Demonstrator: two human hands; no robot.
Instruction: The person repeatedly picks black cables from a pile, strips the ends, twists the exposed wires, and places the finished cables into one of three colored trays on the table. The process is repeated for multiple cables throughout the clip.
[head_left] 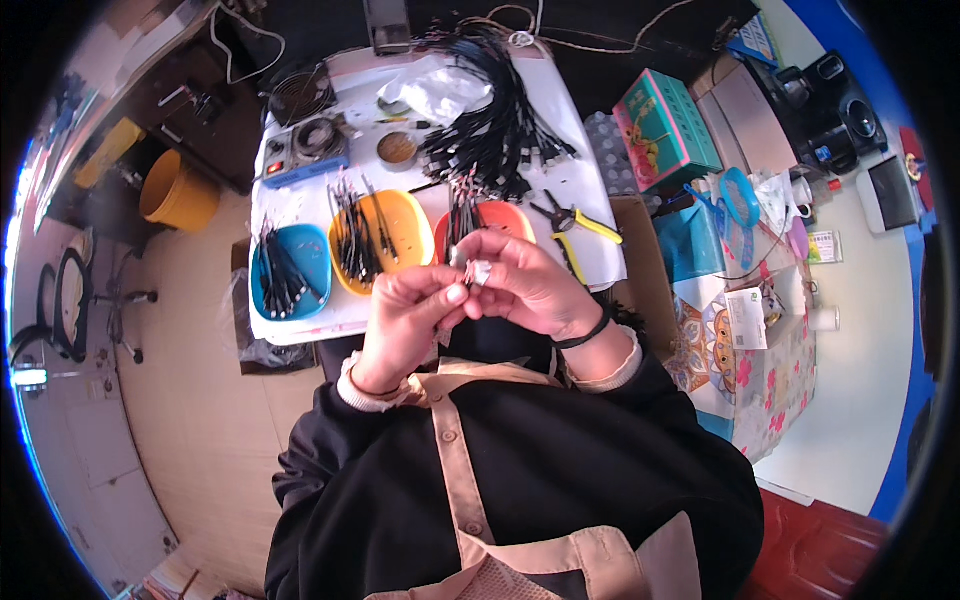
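Note:
My left hand and my right hand meet in front of my chest, fingertips pinched together around something small. Thin reddish strands and a whitish bit show between the fingers, but most of it is hidden. Just beyond the hands stand three bowls holding short black cables with bare ends: a blue bowl, a yellow bowl and an orange-red bowl. Right of the bowls lie yellow-handled wire strippers, with another yellow handle below them.
At the table's back lies a large bundle of black cables beside a white plastic bag. A blue soldering device and a small round tin stand at left. Right of the table are a green box and an open cardboard box.

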